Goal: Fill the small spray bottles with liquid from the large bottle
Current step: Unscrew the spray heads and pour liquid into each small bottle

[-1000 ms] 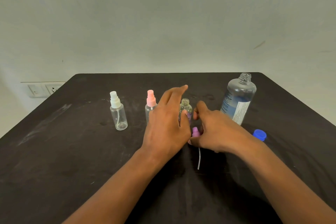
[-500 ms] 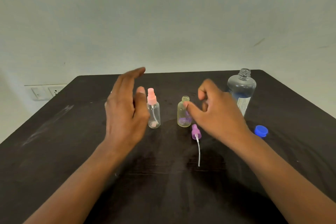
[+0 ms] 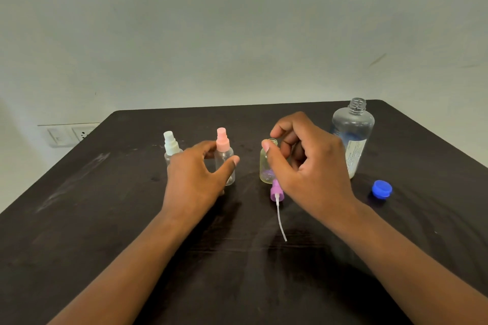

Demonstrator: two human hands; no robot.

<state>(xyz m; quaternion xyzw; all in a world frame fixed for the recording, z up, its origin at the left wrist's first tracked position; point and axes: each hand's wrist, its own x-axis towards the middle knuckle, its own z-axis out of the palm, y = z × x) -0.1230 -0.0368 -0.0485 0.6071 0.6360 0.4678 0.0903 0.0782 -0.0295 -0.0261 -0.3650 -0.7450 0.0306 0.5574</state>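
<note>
Left hand (image 3: 194, 179) curls around the pink-capped spray bottle (image 3: 224, 161), fingers behind, thumb in front; whether it actually touches, I cannot tell. Right hand (image 3: 311, 169) hovers half-curled beside the uncapped yellowish bottle (image 3: 265, 166), holding nothing. Purple sprayer (image 3: 276, 191) lies on the dark counter (image 3: 92, 219). Large bottle (image 3: 352, 134) stands open far right, blue cap (image 3: 381, 188) beside it.

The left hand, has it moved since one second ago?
Yes. The left hand has gone left, away from the open small bottle, and now reaches around the pink-capped bottle.
</note>
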